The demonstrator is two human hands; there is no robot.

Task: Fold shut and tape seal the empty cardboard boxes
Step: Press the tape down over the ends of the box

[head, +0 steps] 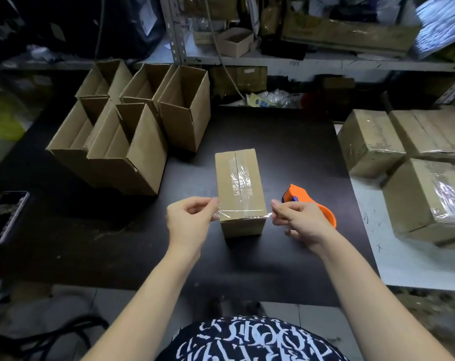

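Head view, and we're over the dark bench (286, 142), where a small cardboard box (238, 183) sits dead centre, flaps folded shut, one run of clear tape already down its long seam. Across the near end stretches a tape strip (243, 214), and both hands are on it: the left hand (188, 220) has its grip pinched on one loose end, and the right hand (299, 220) has its grip pinched on the other, just off the box's corners. An orange tape dispenser (299, 195) lies right behind the right hand; whether they touch, I can't tell. This box looks empty and light, so it may well skid or tip if the strip is pulled sideways; stiff walls, though, so pressing down on the top edges should be safe. The tape is thin, clingy and quick to wrinkle, best held by its very ends. Open boxes (132, 131) wait at the left, sealed cartons (372, 142) at the right.
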